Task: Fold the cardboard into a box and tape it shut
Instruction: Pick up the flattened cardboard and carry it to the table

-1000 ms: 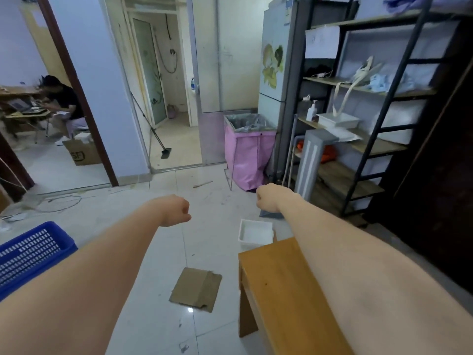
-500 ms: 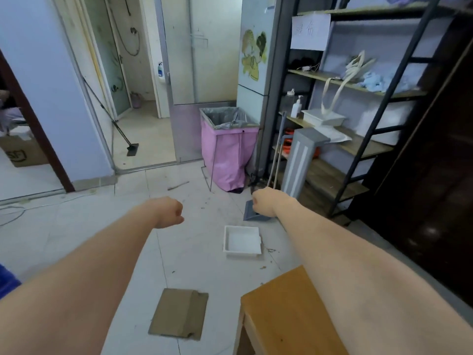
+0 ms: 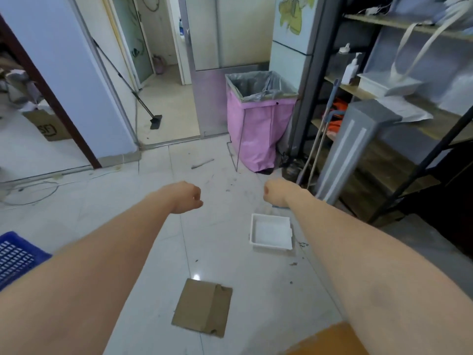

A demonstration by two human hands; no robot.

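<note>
Cardboard (image 3: 202, 307) laid flat on the tiled floor (image 3: 225, 252), left hand (image 3: 186, 197) and right hand (image 3: 275, 192) held out above it, both fists curled and empty, white tray (image 3: 271, 231) placed nearby.

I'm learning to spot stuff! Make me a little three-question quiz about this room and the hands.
1. True or false: the flat cardboard lies on the floor and neither hand touches it.
2. Which thing sits on the floor closest to the right hand? A) white tray B) pink bin C) blue basket
3. Fill in: both the right hand and the left hand have their fingers ____ into fists, holding nothing.

Key: 1 true; 2 A; 3 curled
</note>
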